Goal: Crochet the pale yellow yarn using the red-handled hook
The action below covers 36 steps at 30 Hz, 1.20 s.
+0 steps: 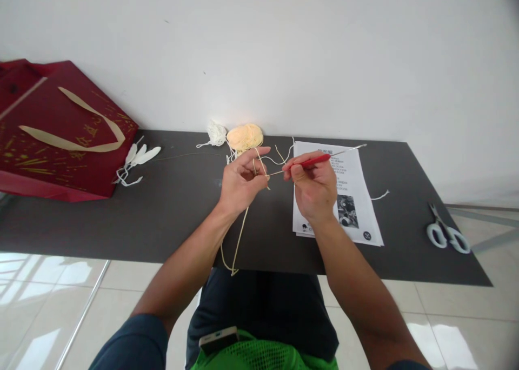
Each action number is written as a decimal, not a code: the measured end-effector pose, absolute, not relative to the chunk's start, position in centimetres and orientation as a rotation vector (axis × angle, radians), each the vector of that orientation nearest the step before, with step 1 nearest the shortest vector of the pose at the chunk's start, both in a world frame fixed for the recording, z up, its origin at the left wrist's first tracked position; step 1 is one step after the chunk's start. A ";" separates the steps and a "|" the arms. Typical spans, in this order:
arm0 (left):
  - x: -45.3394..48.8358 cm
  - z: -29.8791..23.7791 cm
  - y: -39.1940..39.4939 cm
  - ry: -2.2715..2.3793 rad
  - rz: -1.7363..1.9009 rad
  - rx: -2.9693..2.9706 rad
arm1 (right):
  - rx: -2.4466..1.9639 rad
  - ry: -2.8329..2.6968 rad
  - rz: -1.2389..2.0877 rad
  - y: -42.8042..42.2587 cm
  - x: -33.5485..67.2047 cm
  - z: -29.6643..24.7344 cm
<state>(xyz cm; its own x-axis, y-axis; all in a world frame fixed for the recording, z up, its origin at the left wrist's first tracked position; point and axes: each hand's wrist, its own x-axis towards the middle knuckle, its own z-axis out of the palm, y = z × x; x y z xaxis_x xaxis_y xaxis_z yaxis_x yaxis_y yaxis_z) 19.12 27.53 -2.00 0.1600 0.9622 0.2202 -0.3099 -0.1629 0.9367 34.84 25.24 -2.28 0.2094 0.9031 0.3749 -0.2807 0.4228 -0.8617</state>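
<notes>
Over the middle of the dark table, my left hand [242, 183] pinches cream yarn [239, 235] between thumb and fingers. One strand loops over the raised index finger, and a length hangs below the wrist to the table's front edge. My right hand [317, 189] grips a crochet hook by its red handle [312, 160]. The hook's thin metal shaft points left and meets the yarn at my left fingertips; the other metal end sticks out to the upper right. Exactly how the yarn sits on the hook tip is too small to tell.
Behind my left hand lie a peach yarn ball [245, 137] and a white yarn ball [216, 133]. Printed sheets [365, 207] lie under my right hand. Scissors [447, 232] rest at the right. White feathers [141, 155] and a red gift bag [60, 137] are at the left.
</notes>
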 end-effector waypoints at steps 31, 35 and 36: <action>18.9 -1.4 27.6 0.311 0.863 0.719 | -0.469 -1.088 1.169 25.1 35.0 -1.3; 18.9 -1.5 27.7 0.335 0.865 0.758 | -0.513 -1.015 1.228 24.9 34.7 -1.3; 18.9 -1.5 27.7 0.346 0.883 0.775 | -0.527 -0.983 1.247 24.8 34.5 -1.2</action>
